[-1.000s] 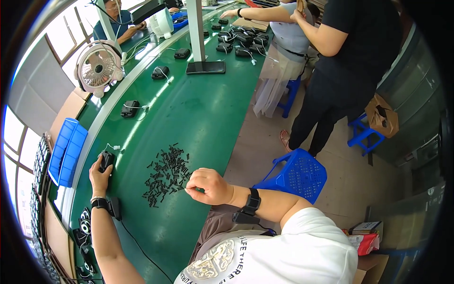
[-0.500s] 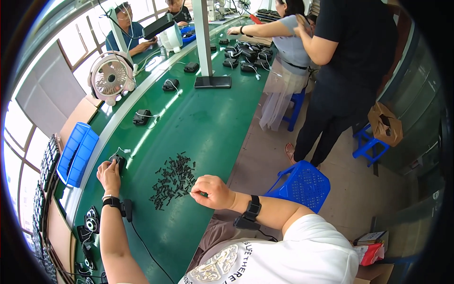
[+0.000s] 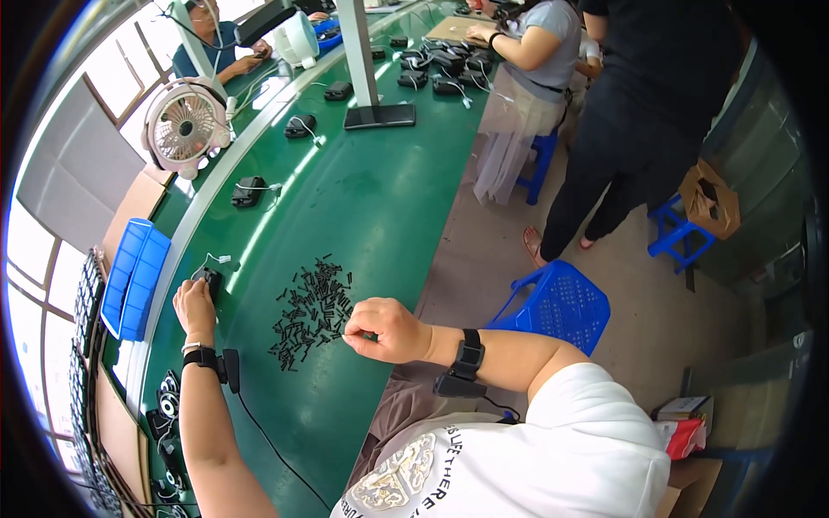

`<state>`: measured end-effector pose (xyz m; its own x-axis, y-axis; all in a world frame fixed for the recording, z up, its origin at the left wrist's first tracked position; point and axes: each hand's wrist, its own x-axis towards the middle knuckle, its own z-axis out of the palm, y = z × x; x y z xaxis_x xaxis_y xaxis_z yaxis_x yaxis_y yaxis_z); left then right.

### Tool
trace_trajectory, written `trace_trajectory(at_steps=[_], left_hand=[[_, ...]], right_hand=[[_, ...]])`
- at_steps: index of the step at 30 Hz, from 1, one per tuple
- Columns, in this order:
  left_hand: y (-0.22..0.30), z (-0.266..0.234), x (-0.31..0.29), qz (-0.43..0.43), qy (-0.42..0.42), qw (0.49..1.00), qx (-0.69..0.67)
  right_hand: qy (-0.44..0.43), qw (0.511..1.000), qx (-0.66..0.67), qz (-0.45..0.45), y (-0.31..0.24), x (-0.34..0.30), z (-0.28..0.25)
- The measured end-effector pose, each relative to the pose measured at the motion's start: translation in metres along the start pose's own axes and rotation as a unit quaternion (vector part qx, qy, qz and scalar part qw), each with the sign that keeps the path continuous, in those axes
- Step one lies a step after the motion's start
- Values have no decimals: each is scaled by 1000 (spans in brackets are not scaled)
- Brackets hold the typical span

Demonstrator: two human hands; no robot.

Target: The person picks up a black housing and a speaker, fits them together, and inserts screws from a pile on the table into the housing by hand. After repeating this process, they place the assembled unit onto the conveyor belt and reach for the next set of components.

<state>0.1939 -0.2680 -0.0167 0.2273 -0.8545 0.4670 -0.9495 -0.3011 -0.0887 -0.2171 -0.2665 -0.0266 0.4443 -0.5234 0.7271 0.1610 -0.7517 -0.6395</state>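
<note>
Assuming light, rigid casing, side-grip black device [image 3: 210, 276]; left hand [image 3: 195, 307] touching, grasp unclear; right hand [image 3: 387, 331] curled shut, contents unclear.

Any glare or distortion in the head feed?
Head view: a glare streak on the green table leads toward the black device at the left hand; windows at left look washed out; also head view, the pale rail bows with fisheye bending.
</note>
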Motion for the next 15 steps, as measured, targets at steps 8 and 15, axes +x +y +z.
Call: trace_trajectory(at_steps=[8,15], left_hand=[[-13,-1,4,-14,26,998,50],[32,-33,24,-64,-82,993,47]], right_hand=[[13,1000,-3,-22,0,9,7],[-3,1000,-17,12,-7,-2,0]])
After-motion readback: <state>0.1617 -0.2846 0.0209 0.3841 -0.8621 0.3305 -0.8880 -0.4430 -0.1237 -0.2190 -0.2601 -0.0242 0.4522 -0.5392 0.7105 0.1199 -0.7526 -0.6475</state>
